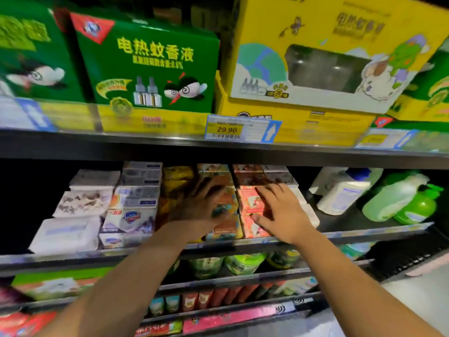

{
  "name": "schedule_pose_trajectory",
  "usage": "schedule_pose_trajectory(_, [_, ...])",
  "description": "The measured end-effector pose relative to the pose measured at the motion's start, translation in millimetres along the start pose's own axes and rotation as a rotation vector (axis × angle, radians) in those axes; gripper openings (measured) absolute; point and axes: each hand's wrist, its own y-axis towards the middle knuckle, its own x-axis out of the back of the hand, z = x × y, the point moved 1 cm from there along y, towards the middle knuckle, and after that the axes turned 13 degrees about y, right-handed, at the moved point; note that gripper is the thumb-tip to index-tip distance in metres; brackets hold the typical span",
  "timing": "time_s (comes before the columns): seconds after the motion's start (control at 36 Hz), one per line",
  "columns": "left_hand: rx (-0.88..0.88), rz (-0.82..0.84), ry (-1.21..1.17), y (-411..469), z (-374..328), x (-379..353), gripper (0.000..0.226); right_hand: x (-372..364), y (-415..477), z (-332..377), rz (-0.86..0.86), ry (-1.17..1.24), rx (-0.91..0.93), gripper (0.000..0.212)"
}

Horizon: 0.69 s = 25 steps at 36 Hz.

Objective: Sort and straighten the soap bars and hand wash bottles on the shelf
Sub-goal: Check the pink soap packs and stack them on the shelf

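Observation:
Rows of boxed soap bars fill the middle shelf (364,235). My left hand (199,205) lies flat with spread fingers on the orange soap boxes (226,227). My right hand (281,210) rests with straight fingers on the pink soap boxes (250,205) beside them. White soap packs (70,229) and white-and-blue soap boxes (133,210) are stacked to the left. At the right end a white hand wash bottle (340,190) and a green hand wash bottle (398,200) lie tipped over.
The shelf above carries green boxes (150,62) and a yellow box (323,49) of mosquito repellent, with a price tag (228,130) on its edge. Lower shelves hold green tubs (243,262) and small packets (209,300). Floor shows at the bottom right.

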Motion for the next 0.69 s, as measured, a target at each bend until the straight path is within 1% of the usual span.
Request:
schedule_pose_trajectory(0.08, [0.005,-0.038,-0.006,-1,2,-8,0.076,-6,0,-8,0.016,-0.003,-0.009,0.088])
schedule_pose_trajectory(0.14, [0.017,-0.05,0.008,1,1,-9,0.07,-7,0,-10,-0.013,0.06,-0.015,0.087])
schedule_pose_trajectory(0.25, [0.037,-0.036,0.017,3,-1,-10,0.065,-5,2,-11,-0.035,0.114,-0.044,0.088])
schedule_pose_trajectory(0.36, [0.026,-0.023,0.006,3,0,-11,0.064,-6,1,-10,-0.003,0.14,-0.097,0.093])
schedule_pose_trajectory(0.56, [0.037,-0.024,-0.056,6,5,-8,0.062,1,3,-11,0.002,0.288,-0.121,0.081])
schedule_pose_trajectory(0.64, [0.038,-0.023,-0.078,6,8,-7,0.062,7,5,-9,0.01,0.35,-0.148,0.081])
schedule_pose_trajectory(0.69, [0.029,-0.016,-0.085,6,9,-8,0.062,14,7,-6,0.012,0.348,-0.15,0.081])
